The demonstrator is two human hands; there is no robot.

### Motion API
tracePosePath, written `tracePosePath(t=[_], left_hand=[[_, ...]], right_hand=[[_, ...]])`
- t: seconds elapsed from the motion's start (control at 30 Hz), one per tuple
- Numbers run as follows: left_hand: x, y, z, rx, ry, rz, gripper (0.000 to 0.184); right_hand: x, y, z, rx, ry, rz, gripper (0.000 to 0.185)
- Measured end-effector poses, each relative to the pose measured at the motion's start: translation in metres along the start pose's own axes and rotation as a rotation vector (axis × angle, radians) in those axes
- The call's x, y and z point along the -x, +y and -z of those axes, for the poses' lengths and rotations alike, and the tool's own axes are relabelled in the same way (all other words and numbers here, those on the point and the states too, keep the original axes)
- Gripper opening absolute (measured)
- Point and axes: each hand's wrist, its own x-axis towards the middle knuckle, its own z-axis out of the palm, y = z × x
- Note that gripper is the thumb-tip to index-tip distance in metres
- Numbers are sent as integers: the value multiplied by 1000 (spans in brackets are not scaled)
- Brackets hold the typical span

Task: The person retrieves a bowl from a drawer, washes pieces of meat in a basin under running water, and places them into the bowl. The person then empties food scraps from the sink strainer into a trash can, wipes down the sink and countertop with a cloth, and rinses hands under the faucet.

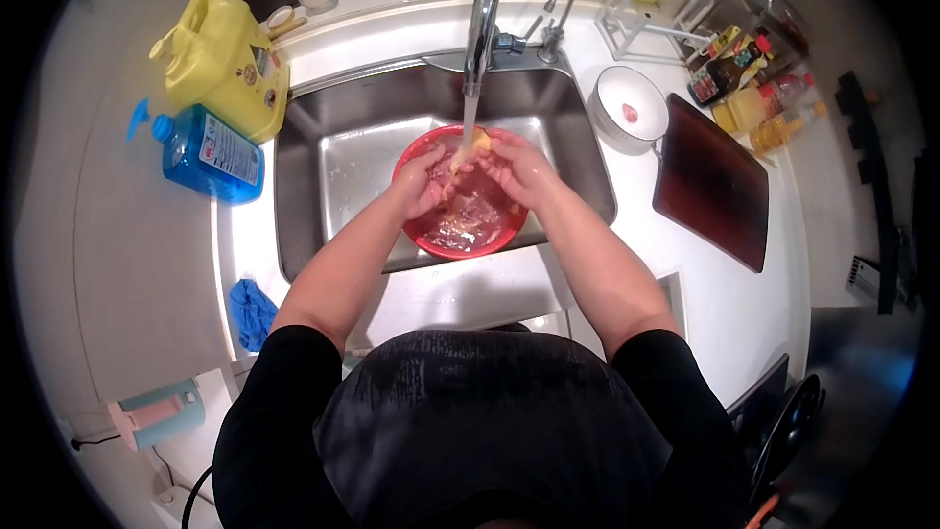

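Water runs from the chrome faucet (480, 49) onto a piece of raw meat with a yellow part (481, 140), perhaps skin or fat. My left hand (423, 184) and my right hand (524, 168) both have their fingers closed on this piece. They are over a red basin (460, 255) standing in the steel sink (352, 152). Cloudy pinkish water fills the basin, and pale pieces show under its surface, too blurred to name. The fingertips are partly hidden by the meat and the stream.
Right of the sink stand a white bowl (612, 96) with a small pink piece inside, a dark cutting board (713, 186) and several sauce bottles (729, 73). On the left are a yellow jug (220, 69), a blue pump bottle (211, 155) and a blue cloth (252, 313).
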Motion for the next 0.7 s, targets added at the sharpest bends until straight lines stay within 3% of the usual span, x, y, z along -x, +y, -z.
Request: tracePosePath(t=[0.13,0.17,0.2,0.27,0.43,0.47,0.5,0.53,0.6,0.63,0.7], left_hand=[[5,0,-36,138,123,-86,35],[4,0,-42,163,127,-84,34],[2,0,-46,188,132,-82,34],[-1,0,-46,197,142,-99,32],[-18,2,4,270,17,-140,16],[-16,5,5,219,123,-171,13],[-16,9,4,167,229,-201,12],[-15,13,4,115,334,-230,11],[-13,19,25,143,336,-234,9],[-13,22,33,151,339,-241,9],[-13,23,43,126,350,-211,10]], right_hand=[[29,16,-32,250,233,-100,37],[20,35,-15,243,-11,-69,37],[20,44,-14,226,-93,-111,35],[20,57,-15,295,-84,-237,28],[11,69,3,685,-9,60,18],[10,69,10,719,-5,135,19],[9,67,18,1040,54,340,20],[9,66,26,978,68,259,21],[19,57,27,851,98,96,24],[-2,75,55,830,79,332,20],[12,54,42,348,83,108,13]])
